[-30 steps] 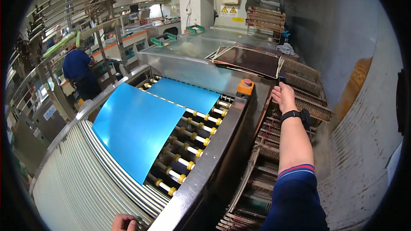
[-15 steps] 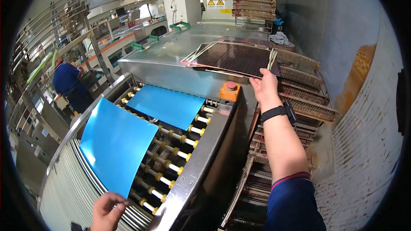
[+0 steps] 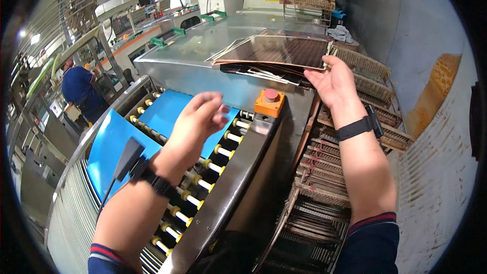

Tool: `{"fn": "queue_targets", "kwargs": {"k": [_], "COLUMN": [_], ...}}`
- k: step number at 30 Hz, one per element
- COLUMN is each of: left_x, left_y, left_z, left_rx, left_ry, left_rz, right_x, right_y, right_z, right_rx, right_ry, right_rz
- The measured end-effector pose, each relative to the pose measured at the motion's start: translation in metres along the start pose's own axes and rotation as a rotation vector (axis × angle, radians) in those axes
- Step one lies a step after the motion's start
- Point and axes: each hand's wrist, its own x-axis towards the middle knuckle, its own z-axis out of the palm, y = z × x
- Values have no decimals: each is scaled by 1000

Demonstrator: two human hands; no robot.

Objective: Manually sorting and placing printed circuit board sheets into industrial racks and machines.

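A stack of thin dark panels with copper-coloured edges [image 3: 276, 53] lies on the metal machine cover. My right hand [image 3: 332, 81] pinches the near right corner of the top panel between thumb and fingers, and that edge is raised off the sheets below. Over the roller conveyor hangs my left hand [image 3: 200, 116], fingers loosely bent and apart, nothing in them. Under it, one blue sheet [image 3: 165, 109] lies flat on the rollers, partly covered by my hand. Nearer, a second blue sheet [image 3: 109, 142] curves upward, partly behind my left forearm.
An orange box with a red push button [image 3: 270, 100] sits on the conveyor's corner. Slotted racks [image 3: 324, 172] stand along the right side, beside a stained wall. The metal cover [image 3: 177, 50] carries green handles. At far left a person [image 3: 78, 89] in dark blue stands by other machinery.
My left hand has risen from the near blue sheet's lower corner and moved rightward and away from me. My right hand has lifted the top panel's near edge.
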Motion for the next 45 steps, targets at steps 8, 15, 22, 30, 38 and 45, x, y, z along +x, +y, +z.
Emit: {"fn": "queue_targets", "kwargs": {"k": [8,15,22,30,38,45], "left_x": [113,159,181,176,174,170], "left_y": [-23,-31,-29,-24,-17,-11], "left_z": [80,112,119,116,116,119], "left_rx": [-310,-591,-692,-602,-538,-565], "left_ry": [17,-8,77,65,44,-13], "left_rz": [-51,-16,-8,-7,-14,-80], "right_x": [1,-1,-18,-11,-17,-7], "right_y": [-1,11,-26,-71,-40,-26], "right_z": [4,0,-21,-79,-41,-31], "right_rx": [-18,-4,-330,-528,-354,-237], "right_ry": [-26,-61,-98,-24,-71,-96], "right_rz": [-18,-15,-55,-106,81,-1]}}
